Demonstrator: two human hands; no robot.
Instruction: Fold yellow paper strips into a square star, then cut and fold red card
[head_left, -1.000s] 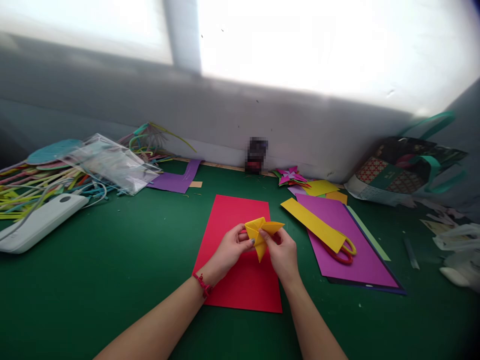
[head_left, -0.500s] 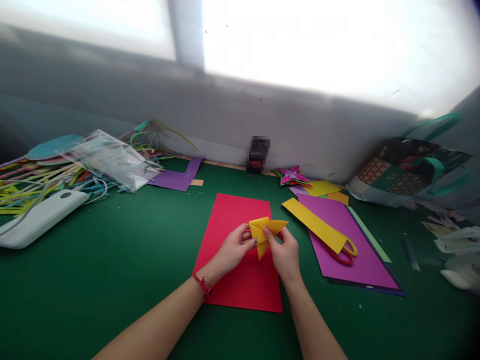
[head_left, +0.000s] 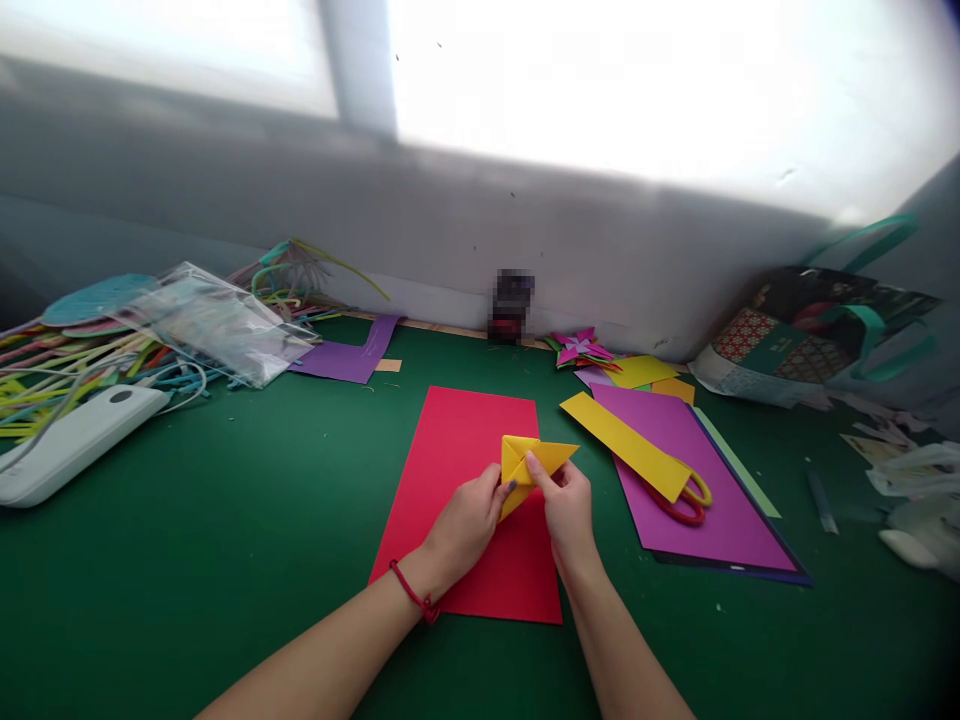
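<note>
Both hands hold a folded yellow paper piece with pointed flaps, above a red sheet on the green table. My left hand is closed on its lower left side, thumb across the lower flap. With the thumb pressed on its middle, my right hand grips the right flap, whose tip points right. The fingers behind the paper are partly hidden. To the right, a yellow paper strip lies over scissors with red and yellow handles, on a purple sheet.
Folded paper stars and paper scraps lie at the back. At left are pipe cleaners, a clear plastic bag and a white power strip. A patterned bag stands at the back right.
My left hand has shifted its grip towards the lower flap, and its wrist has turned. The lower flap now slants left instead of pointing straight down. The view has moved slightly.
</note>
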